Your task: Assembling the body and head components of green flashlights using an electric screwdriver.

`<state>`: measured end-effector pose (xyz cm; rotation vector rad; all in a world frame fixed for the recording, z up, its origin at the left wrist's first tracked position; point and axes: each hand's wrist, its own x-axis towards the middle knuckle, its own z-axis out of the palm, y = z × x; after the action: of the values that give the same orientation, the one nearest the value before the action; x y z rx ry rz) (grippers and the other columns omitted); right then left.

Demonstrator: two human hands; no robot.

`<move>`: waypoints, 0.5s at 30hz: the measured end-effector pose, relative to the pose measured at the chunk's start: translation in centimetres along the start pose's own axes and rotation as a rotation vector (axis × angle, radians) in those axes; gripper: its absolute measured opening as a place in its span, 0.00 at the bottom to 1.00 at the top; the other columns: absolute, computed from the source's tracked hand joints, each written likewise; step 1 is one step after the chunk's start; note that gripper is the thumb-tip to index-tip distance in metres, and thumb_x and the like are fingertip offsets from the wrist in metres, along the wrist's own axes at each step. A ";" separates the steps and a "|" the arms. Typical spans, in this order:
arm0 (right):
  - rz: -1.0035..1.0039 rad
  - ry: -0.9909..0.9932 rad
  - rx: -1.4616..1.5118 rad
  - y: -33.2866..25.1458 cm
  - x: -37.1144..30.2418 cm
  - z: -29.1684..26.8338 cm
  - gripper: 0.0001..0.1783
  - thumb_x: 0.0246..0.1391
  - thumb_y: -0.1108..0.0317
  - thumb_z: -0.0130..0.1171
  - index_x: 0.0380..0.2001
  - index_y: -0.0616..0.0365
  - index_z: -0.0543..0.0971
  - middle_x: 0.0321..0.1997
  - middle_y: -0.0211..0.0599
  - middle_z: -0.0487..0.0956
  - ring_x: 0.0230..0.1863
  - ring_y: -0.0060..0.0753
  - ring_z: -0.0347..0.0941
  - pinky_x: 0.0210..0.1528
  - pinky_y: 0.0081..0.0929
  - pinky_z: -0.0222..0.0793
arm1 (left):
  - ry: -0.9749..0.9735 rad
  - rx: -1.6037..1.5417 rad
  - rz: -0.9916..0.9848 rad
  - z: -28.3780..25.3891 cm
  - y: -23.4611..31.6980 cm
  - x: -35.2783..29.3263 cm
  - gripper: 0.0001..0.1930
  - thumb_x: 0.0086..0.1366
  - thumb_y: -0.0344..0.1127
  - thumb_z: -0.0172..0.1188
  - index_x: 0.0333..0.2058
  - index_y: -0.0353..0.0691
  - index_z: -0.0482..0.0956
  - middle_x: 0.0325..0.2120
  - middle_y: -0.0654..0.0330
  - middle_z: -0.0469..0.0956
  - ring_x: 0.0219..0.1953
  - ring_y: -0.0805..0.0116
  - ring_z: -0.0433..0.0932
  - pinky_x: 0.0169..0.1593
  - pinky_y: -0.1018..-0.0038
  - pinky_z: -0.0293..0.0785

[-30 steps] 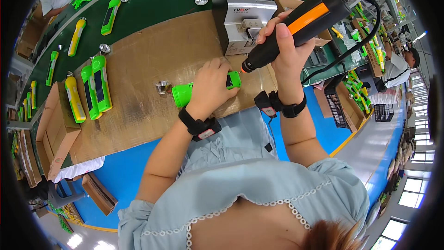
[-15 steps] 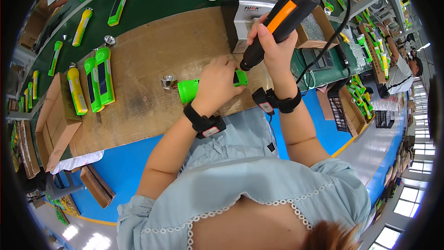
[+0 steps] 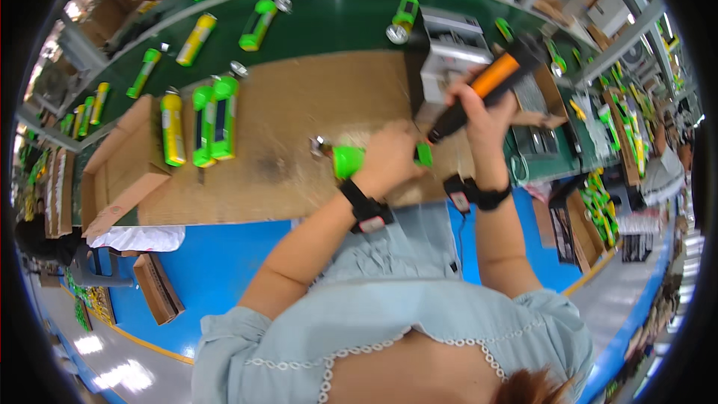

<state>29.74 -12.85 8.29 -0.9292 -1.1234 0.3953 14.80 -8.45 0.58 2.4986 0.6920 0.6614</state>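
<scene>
My left hand (image 3: 387, 161) wraps over a green flashlight housing (image 3: 348, 161) lying on the cardboard sheet, so most of its body is hidden. From the housing's left end a silver reflector cup (image 3: 320, 147) sticks out. Closed round a black electric screwdriver (image 3: 493, 81) with an orange stripe, my right hand (image 3: 486, 123) keeps it tilted. Its tip points down beside the housing's right end; blur hides whether they touch. Left of my hands, two green flashlight housings (image 3: 215, 123) and a yellow one (image 3: 173, 131) lie side by side.
A cardboard sheet (image 3: 299, 90) covers the near green bench. A silver-grey box (image 3: 452, 56) stands just beyond my right hand. An open carton (image 3: 123, 172) sits at the left edge. More flashlights (image 3: 258, 26) lie along the far side. Other people are at the far left and right.
The whole view has shifted, with the scene sitting lower and further right, and is now blurred. Both hands keep their holds, and the screwdriver tip stays by the housing's right end.
</scene>
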 end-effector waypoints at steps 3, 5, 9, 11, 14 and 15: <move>-0.210 0.078 0.119 -4.1 0.7 -0.6 0.29 0.47 0.64 0.64 0.47 0.65 0.63 0.28 0.40 0.75 0.27 0.30 0.73 0.32 0.26 0.71 | 0.058 0.000 0.010 0.4 0.1 -0.4 0.21 0.38 0.45 0.69 0.32 0.42 0.80 0.33 0.53 0.73 0.40 0.52 0.73 0.44 0.61 0.71; -0.277 0.101 0.059 -6.0 1.1 -0.4 0.35 0.47 0.59 0.65 0.51 0.64 0.60 0.31 0.42 0.74 0.28 0.32 0.73 0.33 0.26 0.71 | 0.111 -0.006 0.052 -0.2 -0.2 -0.7 0.24 0.41 0.45 0.70 0.37 0.39 0.77 0.34 0.53 0.72 0.39 0.54 0.72 0.44 0.63 0.70; -0.425 0.360 -0.450 -8.0 -1.0 -0.1 0.40 0.42 0.74 0.67 0.57 0.64 0.57 0.48 0.51 0.71 0.49 0.42 0.71 0.52 0.36 0.67 | 0.490 -0.411 0.136 -4.1 2.9 -1.2 0.18 0.53 0.39 0.65 0.39 0.37 0.72 0.33 0.57 0.69 0.36 0.63 0.70 0.42 0.71 0.68; -0.347 0.390 -0.591 -9.0 -3.3 0.1 0.38 0.42 0.77 0.65 0.57 0.64 0.59 0.55 0.51 0.67 0.56 0.46 0.65 0.59 0.39 0.61 | 0.608 -0.531 0.119 -7.1 4.2 -1.7 0.13 0.56 0.35 0.61 0.38 0.37 0.71 0.33 0.59 0.69 0.35 0.68 0.69 0.42 0.74 0.67; -0.299 0.325 -0.671 -11.9 -7.8 0.9 0.34 0.42 0.78 0.64 0.55 0.64 0.64 0.56 0.47 0.66 0.57 0.45 0.65 0.60 0.39 0.59 | 0.759 -0.903 0.076 -9.4 4.3 -2.4 0.05 0.65 0.31 0.50 0.37 0.38 0.68 0.31 0.64 0.67 0.33 0.78 0.66 0.40 0.80 0.65; -0.379 0.240 -0.638 -11.6 -9.6 0.7 0.36 0.41 0.75 0.66 0.55 0.64 0.64 0.56 0.47 0.66 0.57 0.45 0.65 0.60 0.39 0.59 | 0.827 -0.997 0.081 -10.8 4.6 -2.6 0.04 0.66 0.31 0.48 0.37 0.38 0.67 0.30 0.65 0.67 0.33 0.79 0.66 0.39 0.81 0.65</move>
<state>23.20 -25.89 11.94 -1.2413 -1.1886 -0.4032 8.43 -10.27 10.66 1.2902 0.3470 1.6132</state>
